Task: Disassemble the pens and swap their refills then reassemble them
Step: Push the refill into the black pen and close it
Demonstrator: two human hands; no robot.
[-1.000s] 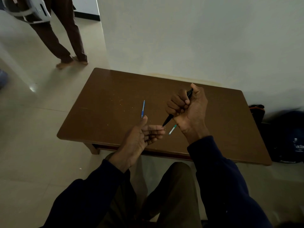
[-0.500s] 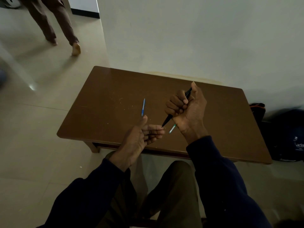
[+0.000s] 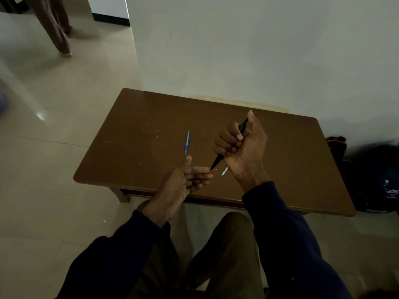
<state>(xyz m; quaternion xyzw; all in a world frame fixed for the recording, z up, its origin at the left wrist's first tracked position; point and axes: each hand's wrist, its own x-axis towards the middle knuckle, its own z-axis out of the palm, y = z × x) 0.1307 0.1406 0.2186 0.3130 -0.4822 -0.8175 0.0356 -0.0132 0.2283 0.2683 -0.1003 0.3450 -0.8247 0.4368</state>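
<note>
Only the bystander's legs (image 3: pixel 57 24) have moved, farther off at top left; both hands hold as before; the right hand (image 3: pixel 239 147) clenches the black pen (image 3: pixel 217 161) above the table (image 3: pixel 151 117), its middle hidden in the fist; the left hand (image 3: pixel 185 180) lies loose, palm up, fingertips at the pen's tip, contact unclear; the blue pen part (image 3: pixel 187 142) and a small pale piece (image 3: pixel 224 171) rest on the tabletop.
</note>
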